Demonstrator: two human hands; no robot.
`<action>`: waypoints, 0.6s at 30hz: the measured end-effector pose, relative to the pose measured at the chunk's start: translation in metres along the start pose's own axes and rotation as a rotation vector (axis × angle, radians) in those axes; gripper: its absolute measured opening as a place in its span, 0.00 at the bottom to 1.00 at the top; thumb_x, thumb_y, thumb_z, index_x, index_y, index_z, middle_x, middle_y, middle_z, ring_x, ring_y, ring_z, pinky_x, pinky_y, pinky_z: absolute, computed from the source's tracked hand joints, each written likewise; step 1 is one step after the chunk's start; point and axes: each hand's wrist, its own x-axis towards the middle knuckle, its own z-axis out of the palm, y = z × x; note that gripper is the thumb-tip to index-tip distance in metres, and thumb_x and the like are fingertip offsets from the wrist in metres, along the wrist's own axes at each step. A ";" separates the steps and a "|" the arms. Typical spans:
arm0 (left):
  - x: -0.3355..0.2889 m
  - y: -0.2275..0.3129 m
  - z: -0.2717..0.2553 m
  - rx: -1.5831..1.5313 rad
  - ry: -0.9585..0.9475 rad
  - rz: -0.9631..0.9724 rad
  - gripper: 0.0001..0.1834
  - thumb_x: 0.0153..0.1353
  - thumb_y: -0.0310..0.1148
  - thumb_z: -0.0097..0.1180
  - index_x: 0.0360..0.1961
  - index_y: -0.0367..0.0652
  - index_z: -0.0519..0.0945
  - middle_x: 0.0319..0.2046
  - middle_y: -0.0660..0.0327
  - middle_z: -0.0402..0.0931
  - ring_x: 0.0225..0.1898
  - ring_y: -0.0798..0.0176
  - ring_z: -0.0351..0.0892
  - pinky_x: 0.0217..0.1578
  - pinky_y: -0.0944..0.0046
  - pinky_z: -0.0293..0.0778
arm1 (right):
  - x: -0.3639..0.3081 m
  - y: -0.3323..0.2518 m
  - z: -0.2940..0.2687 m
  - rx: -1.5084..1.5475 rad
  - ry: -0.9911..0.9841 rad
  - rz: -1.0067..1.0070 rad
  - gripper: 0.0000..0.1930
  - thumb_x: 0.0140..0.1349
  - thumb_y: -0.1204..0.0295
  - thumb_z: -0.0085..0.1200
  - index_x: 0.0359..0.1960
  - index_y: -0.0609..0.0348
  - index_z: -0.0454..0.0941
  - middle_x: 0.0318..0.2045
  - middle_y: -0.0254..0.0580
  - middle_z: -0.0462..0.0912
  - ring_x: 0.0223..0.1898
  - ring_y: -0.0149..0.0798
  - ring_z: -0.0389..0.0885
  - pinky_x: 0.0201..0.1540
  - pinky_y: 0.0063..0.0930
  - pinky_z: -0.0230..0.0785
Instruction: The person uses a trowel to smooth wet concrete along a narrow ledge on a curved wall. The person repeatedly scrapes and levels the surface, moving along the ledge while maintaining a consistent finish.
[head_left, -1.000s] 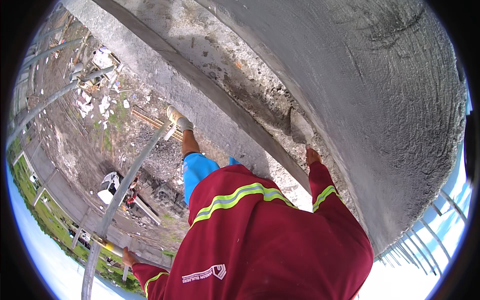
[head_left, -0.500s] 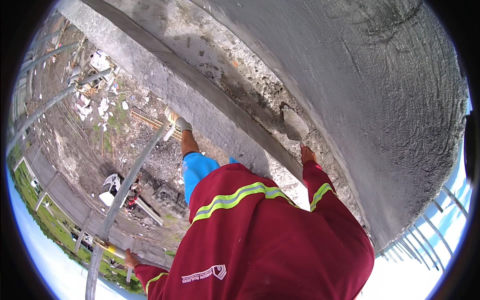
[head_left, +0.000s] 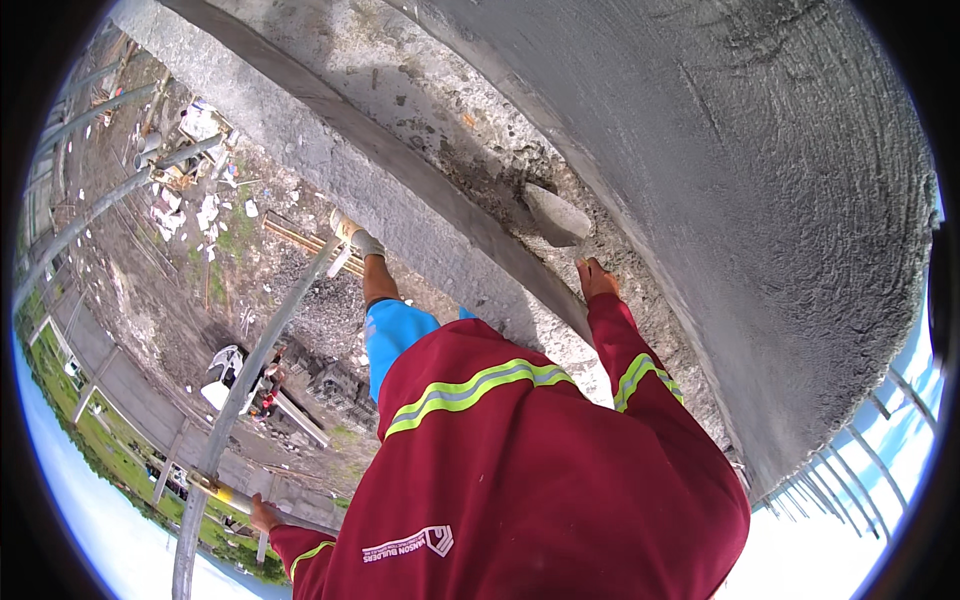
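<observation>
My right hand [head_left: 597, 279] is closed around a trowel [head_left: 557, 216], its handle mostly hidden by the fingers. The trowel's grey pointed blade lies over a rough concrete ledge [head_left: 440, 130], with some dark wet mortar [head_left: 518, 212] by its tip. Down at the lower left, my left hand [head_left: 264, 514] is wrapped around a metal scaffold pipe [head_left: 305, 524] that runs level from a yellowish coupling. Both arms wear dark red sleeves with reflective bands.
A curved grey plastered wall [head_left: 760, 190] rises on the right of the ledge. A raised concrete edge [head_left: 400, 165] borders its left. An upright scaffold pole [head_left: 255, 360] stands at left, near my shoe [head_left: 350, 232]. Far below lie rubble, planks and a white vehicle [head_left: 222, 378].
My right hand has moved left and slightly away from me with the trowel, whose blade has shifted toward the raised edge. The left hand stays on the pipe.
</observation>
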 end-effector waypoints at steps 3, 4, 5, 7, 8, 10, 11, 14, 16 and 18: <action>0.002 0.000 -0.004 0.032 -0.027 0.008 0.15 0.45 0.39 0.61 0.19 0.38 0.72 0.13 0.62 0.65 0.13 0.64 0.65 0.15 0.63 0.62 | -0.030 0.027 0.001 0.159 -0.012 0.148 0.29 0.62 0.42 0.34 0.41 0.55 0.75 0.35 0.58 0.80 0.42 0.61 0.76 0.45 0.51 0.65; 0.002 -0.001 -0.005 0.012 -0.012 0.005 0.15 0.45 0.39 0.61 0.19 0.38 0.72 0.13 0.62 0.65 0.13 0.64 0.65 0.15 0.63 0.62 | -0.034 0.035 0.000 0.169 -0.070 0.263 0.30 0.62 0.42 0.33 0.42 0.55 0.75 0.36 0.59 0.79 0.43 0.60 0.76 0.46 0.51 0.65; 0.002 -0.001 -0.005 -0.008 -0.020 -0.002 0.16 0.45 0.39 0.61 0.18 0.38 0.72 0.13 0.61 0.66 0.13 0.64 0.65 0.15 0.63 0.62 | -0.030 0.040 -0.001 0.228 -0.126 0.304 0.30 0.62 0.42 0.33 0.42 0.55 0.76 0.38 0.59 0.79 0.44 0.60 0.76 0.47 0.50 0.65; 0.000 -0.001 -0.003 -0.023 -0.028 0.007 0.16 0.45 0.39 0.61 0.19 0.37 0.72 0.13 0.61 0.66 0.13 0.64 0.65 0.15 0.63 0.62 | -0.016 0.042 -0.002 0.276 -0.180 0.326 0.31 0.62 0.42 0.32 0.42 0.56 0.76 0.40 0.60 0.78 0.45 0.59 0.75 0.48 0.49 0.65; -0.002 -0.001 -0.002 -0.022 -0.024 0.019 0.16 0.44 0.39 0.61 0.19 0.37 0.72 0.13 0.61 0.66 0.13 0.64 0.65 0.15 0.63 0.62 | -0.001 0.037 -0.002 0.265 -0.178 0.302 0.31 0.62 0.42 0.32 0.42 0.57 0.77 0.40 0.60 0.78 0.45 0.58 0.75 0.48 0.49 0.65; -0.005 -0.001 0.001 0.022 -0.010 0.013 0.16 0.44 0.39 0.61 0.19 0.37 0.72 0.13 0.61 0.66 0.13 0.64 0.65 0.15 0.63 0.62 | 0.030 0.018 0.000 0.212 -0.183 0.271 0.31 0.63 0.42 0.33 0.42 0.56 0.77 0.40 0.59 0.78 0.45 0.58 0.76 0.48 0.48 0.65; -0.010 -0.005 0.002 0.064 0.004 -0.002 0.16 0.44 0.39 0.61 0.19 0.37 0.72 0.13 0.61 0.66 0.14 0.64 0.65 0.15 0.63 0.62 | 0.050 0.003 -0.001 0.205 -0.154 0.189 0.30 0.63 0.42 0.33 0.42 0.56 0.77 0.40 0.59 0.79 0.45 0.59 0.76 0.48 0.48 0.65; -0.006 0.002 0.006 0.003 -0.022 -0.033 0.16 0.44 0.39 0.61 0.20 0.37 0.72 0.13 0.60 0.66 0.13 0.64 0.65 0.16 0.63 0.62 | 0.048 -0.017 -0.001 0.097 0.182 0.007 0.29 0.63 0.43 0.33 0.43 0.55 0.76 0.39 0.59 0.79 0.44 0.62 0.75 0.47 0.50 0.66; -0.005 0.005 -0.009 0.053 -0.002 -0.023 0.15 0.44 0.38 0.60 0.20 0.36 0.72 0.13 0.60 0.66 0.13 0.64 0.65 0.16 0.63 0.62 | 0.037 -0.025 -0.005 -0.019 0.067 0.108 0.28 0.63 0.43 0.32 0.42 0.54 0.75 0.38 0.60 0.79 0.43 0.63 0.75 0.46 0.51 0.66; -0.004 0.004 -0.006 0.071 -0.046 0.019 0.15 0.44 0.38 0.60 0.19 0.36 0.72 0.13 0.61 0.66 0.13 0.64 0.64 0.16 0.63 0.62 | 0.023 -0.023 -0.011 -0.041 0.048 0.104 0.28 0.64 0.43 0.33 0.40 0.54 0.75 0.37 0.60 0.79 0.42 0.63 0.76 0.45 0.51 0.66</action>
